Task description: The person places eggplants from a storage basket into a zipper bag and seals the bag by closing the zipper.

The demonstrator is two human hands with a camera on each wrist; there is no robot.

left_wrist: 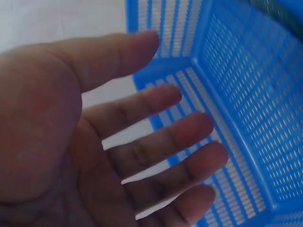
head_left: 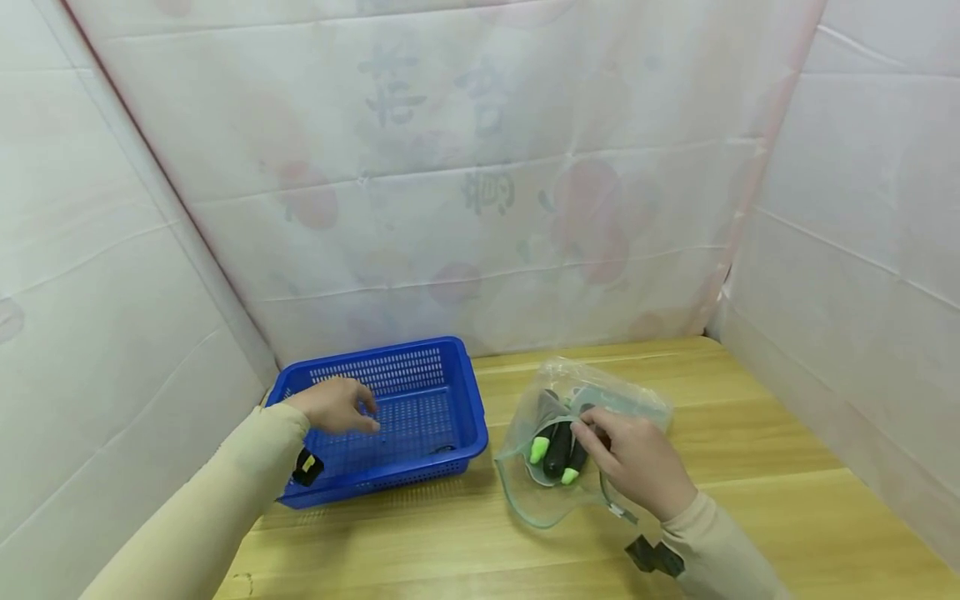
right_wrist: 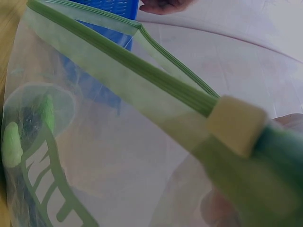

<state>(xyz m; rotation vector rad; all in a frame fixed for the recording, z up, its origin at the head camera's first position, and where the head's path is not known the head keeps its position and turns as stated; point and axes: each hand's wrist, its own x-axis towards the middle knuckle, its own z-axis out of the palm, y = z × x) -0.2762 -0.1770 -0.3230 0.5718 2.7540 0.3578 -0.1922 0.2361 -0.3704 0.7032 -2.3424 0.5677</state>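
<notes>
Over the blue plastic basket (head_left: 474, 400), my left hand (head_left: 339, 406) hovers with its fingers loosely extended and nothing in them. The left wrist view shows the palm (left_wrist: 52, 123) and spread fingers in front of the basket's slotted wall (left_wrist: 251, 94). At the right, my right hand (head_left: 637, 454) pinches the edge of a clear zip bag (head_left: 551, 504) with a green-lined mouth. Several black items with bright green ends (head_left: 558, 450) lie inside the bag; their kind is unclear. A beige slider (right_wrist: 236, 123) sits on the green zip strip (right_wrist: 128, 59), whose two sides stand apart.
A small dark object (head_left: 443, 449) lies in the basket's near right corner. Both containers stand on a wood-grain table (head_left: 757, 467). Pale printed cloth (head_left: 480, 167) hangs behind and along both sides. A black strap piece (head_left: 654, 557) shows by my right sleeve.
</notes>
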